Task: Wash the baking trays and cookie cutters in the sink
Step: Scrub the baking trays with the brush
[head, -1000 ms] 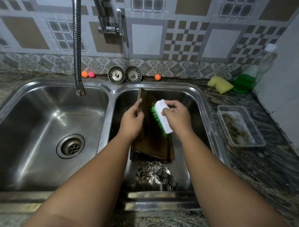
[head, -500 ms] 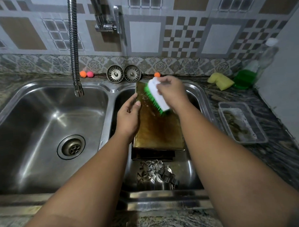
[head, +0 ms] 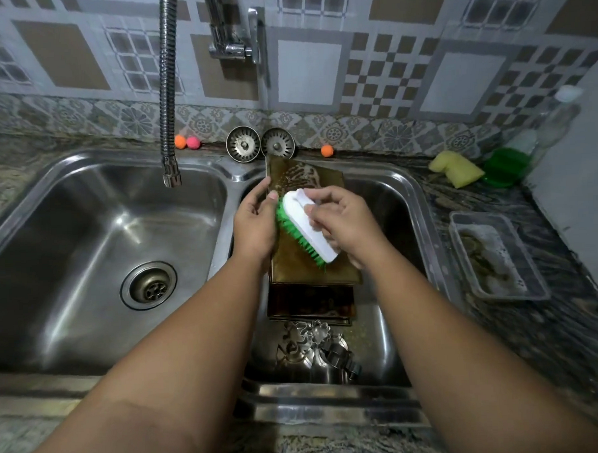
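Both arms come in from the bottom edge, and the picture cuts them off there. Just past them, at the near end of the right sink bowl (head: 424, 221), lies a heap of shiny cookie cutters (head: 317, 352). They are piled on each other, so their shapes are hard to make out.

Behind them is a dark lower tray (head: 311, 304). Only its near end shows, because a brown top tray (head: 292, 261) covers the rest. The top tray tilts up, and its far end leans at the back rim of the sink.

The left hand (head: 254, 224) holds the top tray's left edge, with its fingers curled round it. The right hand (head: 342, 221) grips the white back of a brush (head: 308, 226), fingers curled over it. The green bristles press on the tray. The hands and the brush hide the tray's middle.

The left sink bowl (head: 85, 235) has a round drain (head: 148, 285). A bendy metal tap hose (head: 167, 95) hangs over it.

On the counter (head: 552, 335) to the right sits a clear box (head: 497, 255) with something foamy and brown in it. Farther back are a yellow sponge (head: 456, 164) and a bottle (head: 504, 166) with green stuff, which looks blurry.

By the wall stand two metal sink plugs (head: 242, 144) and three little balls (head: 180, 141). The top tray hides part of one plug.
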